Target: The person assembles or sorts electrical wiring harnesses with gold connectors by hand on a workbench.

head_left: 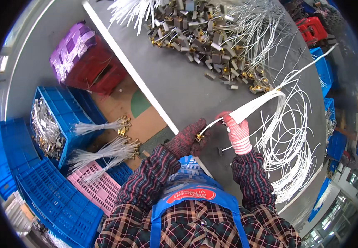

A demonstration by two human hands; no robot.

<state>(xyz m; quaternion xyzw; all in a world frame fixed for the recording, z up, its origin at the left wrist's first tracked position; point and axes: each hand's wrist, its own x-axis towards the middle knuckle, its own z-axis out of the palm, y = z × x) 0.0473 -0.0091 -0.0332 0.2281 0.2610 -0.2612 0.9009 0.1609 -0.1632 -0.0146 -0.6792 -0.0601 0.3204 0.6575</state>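
My left hand (186, 138), in a dark red and black knitted glove, is closed around a small brass-coloured fitting (199, 137) at the end of a white wire. That wire runs across to my right hand (238, 135), which wears a red-and-white striped glove. Its fingers are wrapped round a thick bundle of white wires (255, 106) that fans out up to the right. Beside my right wrist lies a small dark block (220, 152) on a wire. Loose coils of white wire (288, 155) spread over the grey table (162, 70) at the right.
A heap of grey blocks with brass fittings and wires (216, 45) covers the table's far part. Left of the white table edge (129, 68) stand blue crates (59, 198), a pink crate (100, 180), wire bundles (104, 151) and a red container (100, 68).
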